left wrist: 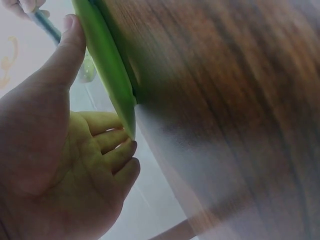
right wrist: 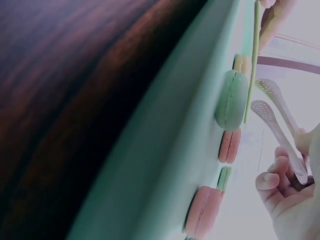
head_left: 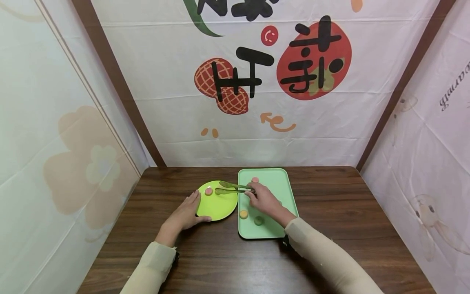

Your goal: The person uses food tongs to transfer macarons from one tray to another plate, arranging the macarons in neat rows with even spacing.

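Note:
My right hand [head_left: 265, 199] grips green tongs [head_left: 235, 190] near their back end, above the tray. The two arms of the tongs reach left over a yellow-green plate [head_left: 220, 210], tips apart. In the right wrist view the tongs [right wrist: 288, 151] show perforated ends with nothing between them. A pink macaron [head_left: 208, 191] lies on the plate, just left of the tips and apart from them. My left hand [head_left: 186, 213] rests at the plate's left rim, fingers extended along it and thumb at the front. In the left wrist view, thumb and fingertips touch the plate's rim [left wrist: 107, 60].
A mint-green tray [head_left: 273, 179] lies right of the plate. It bears a pink macaron [head_left: 255, 179], a yellow macaron [head_left: 244, 214] and a green macaron [head_left: 259, 221]; several macarons show in the right wrist view. The wooden table [head_left: 213, 261] ends at a fabric backdrop [head_left: 176, 130].

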Available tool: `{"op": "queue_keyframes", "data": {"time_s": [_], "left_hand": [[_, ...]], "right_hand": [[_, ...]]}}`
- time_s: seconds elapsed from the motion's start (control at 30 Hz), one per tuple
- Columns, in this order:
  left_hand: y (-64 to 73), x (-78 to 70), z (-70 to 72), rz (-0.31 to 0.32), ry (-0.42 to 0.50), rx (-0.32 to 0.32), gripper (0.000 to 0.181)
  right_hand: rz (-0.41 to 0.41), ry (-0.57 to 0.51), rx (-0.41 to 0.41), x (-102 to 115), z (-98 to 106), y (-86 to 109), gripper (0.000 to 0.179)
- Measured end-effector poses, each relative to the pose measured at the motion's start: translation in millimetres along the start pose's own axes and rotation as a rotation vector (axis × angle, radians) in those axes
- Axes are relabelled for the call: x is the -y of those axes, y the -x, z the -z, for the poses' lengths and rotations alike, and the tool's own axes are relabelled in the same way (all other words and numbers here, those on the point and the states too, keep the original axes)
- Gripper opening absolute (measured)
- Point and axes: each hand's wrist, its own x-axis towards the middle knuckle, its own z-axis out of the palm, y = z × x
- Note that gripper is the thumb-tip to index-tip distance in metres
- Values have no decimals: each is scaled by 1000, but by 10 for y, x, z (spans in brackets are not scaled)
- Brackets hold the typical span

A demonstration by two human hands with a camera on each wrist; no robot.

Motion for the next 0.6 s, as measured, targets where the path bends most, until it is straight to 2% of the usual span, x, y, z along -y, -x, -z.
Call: {"op": "queue_keyframes", "data": {"time_s": [0.13, 0.27, 0.5, 0.6], "left_hand": [[-7, -8, -5, -6, 0, -5, 116], [-7, -16, -1, -2, 9, -4, 116], [-6, -6, 0, -3, -5, -5, 115], [-8, -9, 1, -8, -6, -13, 115]], "right_hand": [[4, -28, -14, 21, 37, 33, 21], [14, -10, -44, 31, 73, 61, 33], [-16, -8, -81, 28, 156, 134, 30], [-42, -15, -91, 25, 198, 167, 35]]}}
